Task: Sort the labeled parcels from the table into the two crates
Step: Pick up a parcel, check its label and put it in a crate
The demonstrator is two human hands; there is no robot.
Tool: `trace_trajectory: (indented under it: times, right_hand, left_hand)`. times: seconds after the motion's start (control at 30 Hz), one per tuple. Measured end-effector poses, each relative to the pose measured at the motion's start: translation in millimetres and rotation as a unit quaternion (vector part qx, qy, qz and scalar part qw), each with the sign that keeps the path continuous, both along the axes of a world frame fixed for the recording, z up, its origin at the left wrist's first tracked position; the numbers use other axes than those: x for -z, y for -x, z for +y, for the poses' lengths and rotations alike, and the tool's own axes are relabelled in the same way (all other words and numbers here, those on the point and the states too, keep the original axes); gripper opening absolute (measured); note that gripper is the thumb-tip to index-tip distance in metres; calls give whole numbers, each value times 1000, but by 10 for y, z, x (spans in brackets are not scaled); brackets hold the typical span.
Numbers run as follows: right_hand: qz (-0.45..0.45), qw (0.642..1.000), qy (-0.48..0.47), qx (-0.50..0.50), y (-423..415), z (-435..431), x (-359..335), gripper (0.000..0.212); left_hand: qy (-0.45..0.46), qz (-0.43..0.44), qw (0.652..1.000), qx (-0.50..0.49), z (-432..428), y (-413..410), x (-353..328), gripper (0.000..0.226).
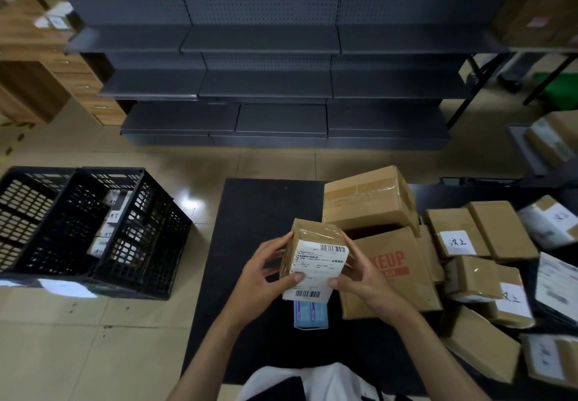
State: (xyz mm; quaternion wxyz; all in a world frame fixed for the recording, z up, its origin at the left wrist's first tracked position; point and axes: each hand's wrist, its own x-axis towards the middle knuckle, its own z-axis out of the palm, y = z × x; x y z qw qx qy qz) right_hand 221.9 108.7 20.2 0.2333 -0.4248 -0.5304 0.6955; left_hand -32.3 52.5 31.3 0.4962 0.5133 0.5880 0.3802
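Parcel (316,259): a small taped carton held up over the black surface (250,212), shipping label facing us. Both hands grip it. The left hand (266,272) curls round its left side and the right hand (359,278) round its right, thumbs on the label.

We judge the label is being read.

Risks:
- The thumbs cover some print, so a misread could send it to the wrong crate.
- The left crate (25,209) and right crate (150,238) stand side by side on the floor and look alike. Only the right one shows labelled parcels (112,216).
- The crates sit off the surface, so a toss could miss.
- A blue-and-white box (311,316) lies just below.
- The piled cartons (469,238) at right look loose, and an elbow could shift them.
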Motion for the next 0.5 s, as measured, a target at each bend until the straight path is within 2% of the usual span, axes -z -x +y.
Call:
trace_trajectory:
  times: [0.2, 0.4, 0.5]
  right_hand:
    - [3, 1000, 7, 5, 0, -12, -14, 94]
    - [22, 999, 34, 28, -4, -9, 17, 79]
    - [37, 995, 65, 65, 31, 7, 41, 72]
  left_hand:
    - [15, 1, 1000, 18, 25, 61, -12, 79]
    - [36, -10, 997, 61, 43, 67, -35, 91]
    - [30, 7, 999, 29, 57, -20, -36, 93]
